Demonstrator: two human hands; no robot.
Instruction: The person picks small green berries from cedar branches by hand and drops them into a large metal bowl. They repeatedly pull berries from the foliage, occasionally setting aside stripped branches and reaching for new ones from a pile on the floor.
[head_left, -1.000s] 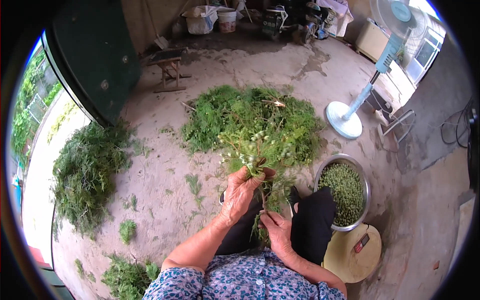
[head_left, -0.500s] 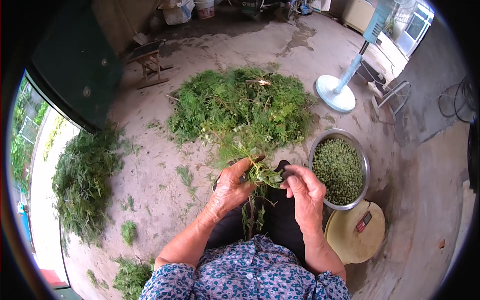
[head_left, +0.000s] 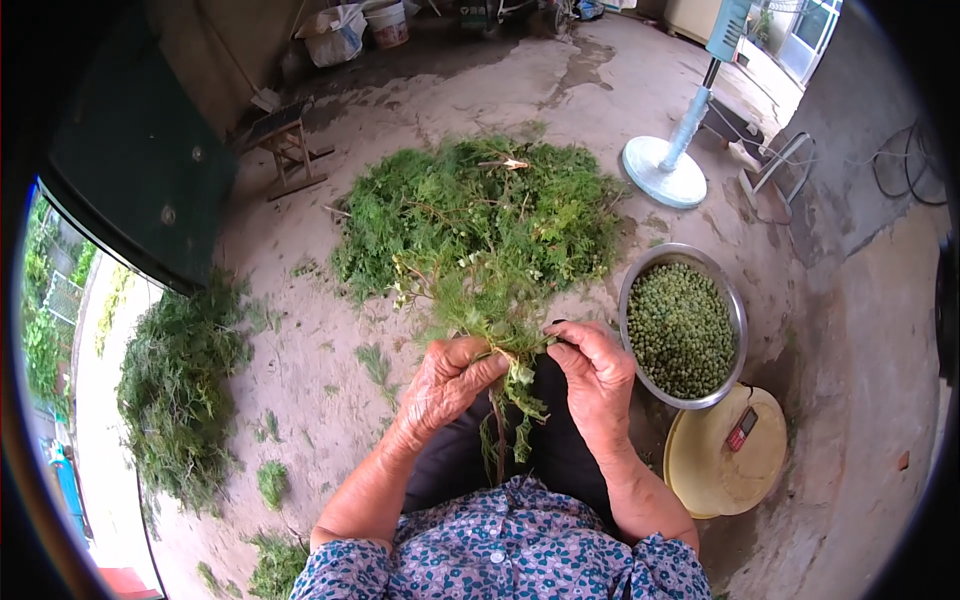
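Note:
Above my lap, my left hand (head_left: 447,388) is closed around a feathery green branch (head_left: 503,315), thumb and fingers pinching its stem. Fronds spread away from the hand on the far side, and wilted leafy bits (head_left: 522,390) dangle below. At the branch's right edge my right hand (head_left: 597,378) makes a pinch with thumb and forefinger. Something small and green shows at those fingertips, too small to make out. To the right stands a metal basin (head_left: 737,310) holding many small round green fruits (head_left: 680,330).
A large heap of cut green branches (head_left: 470,215) lies ahead on the concrete floor, another pile (head_left: 180,400) at left. Beside the basin is a round yellowish lid or stool top (head_left: 700,460) bearing a red phone (head_left: 742,430). A fan base (head_left: 665,172) and small wooden stool (head_left: 290,155) stand farther off.
My right hand has moved slightly left to the branch, its fingers drawing into a pinch. My left hand has come a little lower and nearer. The whole view has turned slightly.

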